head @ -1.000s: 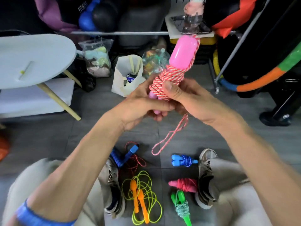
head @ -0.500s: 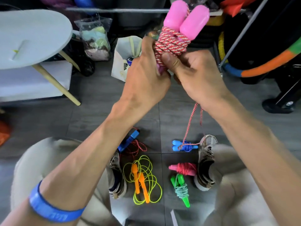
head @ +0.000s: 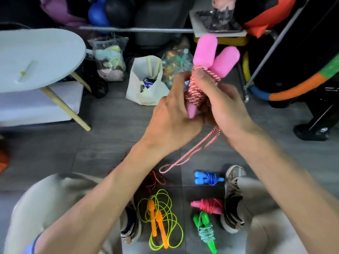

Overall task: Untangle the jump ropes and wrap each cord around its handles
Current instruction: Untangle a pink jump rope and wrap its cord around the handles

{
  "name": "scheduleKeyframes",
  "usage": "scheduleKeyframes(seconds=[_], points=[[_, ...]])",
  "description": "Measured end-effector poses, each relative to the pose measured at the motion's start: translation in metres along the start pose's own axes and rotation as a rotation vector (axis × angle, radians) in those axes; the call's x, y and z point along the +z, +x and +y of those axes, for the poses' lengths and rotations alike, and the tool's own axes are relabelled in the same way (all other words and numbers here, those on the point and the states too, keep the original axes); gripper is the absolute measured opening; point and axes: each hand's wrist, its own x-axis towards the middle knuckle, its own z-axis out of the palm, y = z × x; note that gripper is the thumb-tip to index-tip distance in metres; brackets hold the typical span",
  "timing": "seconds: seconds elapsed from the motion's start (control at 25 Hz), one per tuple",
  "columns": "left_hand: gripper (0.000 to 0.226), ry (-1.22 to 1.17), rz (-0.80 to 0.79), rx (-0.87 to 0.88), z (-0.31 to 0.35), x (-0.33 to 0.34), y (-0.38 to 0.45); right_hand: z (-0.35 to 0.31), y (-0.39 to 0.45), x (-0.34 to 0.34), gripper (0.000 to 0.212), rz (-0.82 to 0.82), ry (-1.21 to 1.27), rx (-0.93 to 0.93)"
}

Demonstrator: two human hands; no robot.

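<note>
I hold a jump rope with two pink handles [head: 212, 57] upright in front of me, its red-and-white cord [head: 197, 92] wound around them. My left hand [head: 174, 116] grips the lower part of the bundle. My right hand [head: 223, 105] grips it from the right, thumb pressed on the upper turns. A loose loop of the cord [head: 189, 153] hangs below my hands. On the floor lie a wrapped blue rope [head: 208, 178], a wrapped red rope [head: 209, 206], a wrapped green rope [head: 205, 230], a loose yellow cord with orange handles [head: 157, 222], and a red cord [head: 156, 178] partly hidden by my left arm.
My shoes [head: 233, 197] flank the ropes on the grey tiled floor. A white oval table [head: 36, 57] stands at the left. Bags [head: 146, 83], a metal rack [head: 137, 30] and padded gear crowd the back and right.
The pink bundle has come lower and slightly right in view. The hanging loop has shortened and swung left, away from the blue rope.
</note>
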Motion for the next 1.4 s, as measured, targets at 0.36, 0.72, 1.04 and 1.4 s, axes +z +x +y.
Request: scheduleKeyframes(seconds=[0.36, 0.72, 1.04, 1.4], points=[[0.04, -0.223, -0.139, -0.077, 0.008, -0.014, -0.01, 0.011, 0.001, -0.018, 0.066, -0.366, -0.143, 0.017], [0.052, 0.827, 0.082, -0.04, 0.008, 0.003, -0.012, 0.007, -0.006, -0.012, 0.051, -0.216, -0.283, 0.06], [0.042, -0.628, -0.439, -0.328, 0.009, -0.02, 0.002, -0.009, -0.01, -0.033, 0.023, -0.465, -0.097, -0.041], [0.032, -0.04, -0.012, -0.094, 0.012, -0.003, 0.001, -0.01, -0.006, -0.039, 0.05, -0.299, -0.459, -0.129]])
